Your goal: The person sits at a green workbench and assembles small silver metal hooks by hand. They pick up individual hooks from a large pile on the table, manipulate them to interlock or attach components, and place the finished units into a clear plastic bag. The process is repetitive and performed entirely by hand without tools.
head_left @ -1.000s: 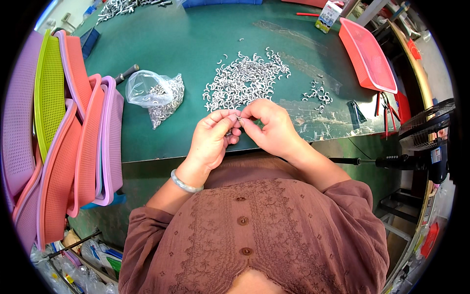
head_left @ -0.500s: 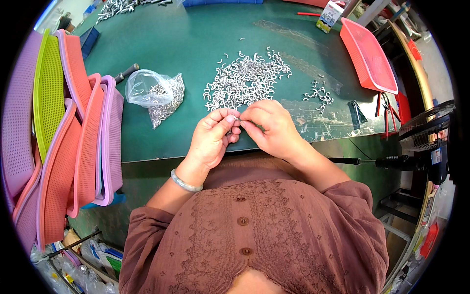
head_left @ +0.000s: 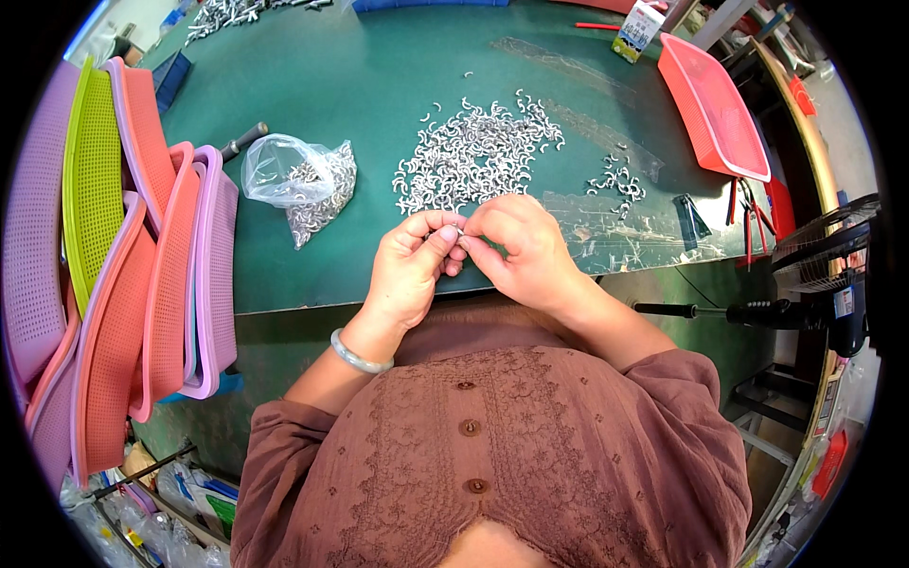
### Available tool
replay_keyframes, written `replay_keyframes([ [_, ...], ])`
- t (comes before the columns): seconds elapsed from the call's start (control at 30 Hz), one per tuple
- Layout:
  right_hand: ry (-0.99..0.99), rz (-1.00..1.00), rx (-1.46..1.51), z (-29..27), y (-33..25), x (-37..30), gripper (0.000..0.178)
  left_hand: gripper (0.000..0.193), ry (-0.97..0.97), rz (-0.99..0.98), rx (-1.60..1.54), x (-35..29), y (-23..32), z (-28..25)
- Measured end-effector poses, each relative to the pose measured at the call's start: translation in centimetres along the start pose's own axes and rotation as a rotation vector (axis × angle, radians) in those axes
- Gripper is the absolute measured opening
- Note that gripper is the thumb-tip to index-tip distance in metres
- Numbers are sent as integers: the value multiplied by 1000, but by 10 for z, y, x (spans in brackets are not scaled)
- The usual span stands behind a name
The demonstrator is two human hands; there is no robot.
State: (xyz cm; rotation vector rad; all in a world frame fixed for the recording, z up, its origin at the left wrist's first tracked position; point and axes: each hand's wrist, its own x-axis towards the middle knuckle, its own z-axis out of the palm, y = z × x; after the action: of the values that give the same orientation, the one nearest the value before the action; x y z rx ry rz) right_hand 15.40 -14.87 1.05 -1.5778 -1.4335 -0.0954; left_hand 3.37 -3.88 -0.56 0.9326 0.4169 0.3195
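Both hands, left hand (head_left: 409,270) and right hand (head_left: 519,248), pinch a small metal hook (head_left: 460,230) at the green table (head_left: 360,104) edge, the hook pile (head_left: 473,156) beyond largely unworked.

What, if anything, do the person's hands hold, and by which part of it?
A small silvery metal piece, pinched between the fingertips of the left hand and the right hand. It is too small and hidden to tell which part they grip.

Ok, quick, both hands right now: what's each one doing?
Left hand: fingers pinched on a small metal piece.
Right hand: pinched on the same piece.
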Motion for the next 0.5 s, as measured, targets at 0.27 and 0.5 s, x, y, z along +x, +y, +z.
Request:
replay_keyframes([
  [0.27, 13, -18, -58, 1, -1, -1, 9, 13, -20, 4, -110, 1, -5, -4],
  [0.5, -25, 34, -49, -4, 3, 0, 8, 11, -57, -60, -212, 3, -3, -7],
])
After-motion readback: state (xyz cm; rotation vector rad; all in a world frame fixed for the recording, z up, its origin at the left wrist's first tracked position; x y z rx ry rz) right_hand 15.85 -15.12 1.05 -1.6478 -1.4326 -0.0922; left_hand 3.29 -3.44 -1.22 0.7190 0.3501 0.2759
